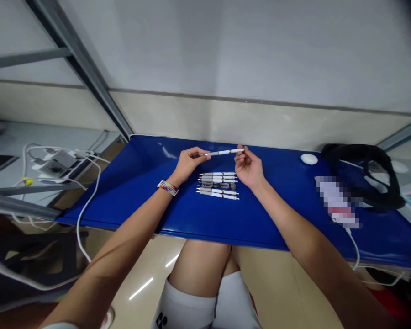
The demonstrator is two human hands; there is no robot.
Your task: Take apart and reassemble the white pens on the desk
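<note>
And there it was, one white pen [226,151] held up between two hands, over the far half of the bench [192,219] and almost level! The left hand [191,163] pinched its grey-gripped end between thumb and fingers; the right hand [251,168] had the other end at its fingertips, the palm partly open below.

Now to the surroundings, and the right side was crowded: one black strap [388,176], looped wide, sprawled by the right edge, with one white oval object [309,159] near the far edge, just left of it. One pixelated object [337,203] lay in front of the strap, blocked out beyond naming, and a white cable [355,249] ran from it over the near edge. Over to the left, one metal post [85,64] rose by the far left corner, and past the left edge a power strip [61,169] sat among looping cords [97,183].

Then the count! A row of pens [219,193] lay side by side mid-bench, nearer than the held one: two white at the near side, at least two white at the far side, dark between, too tightly packed for a sure total. The right hand was just beside their right ends.
</note>
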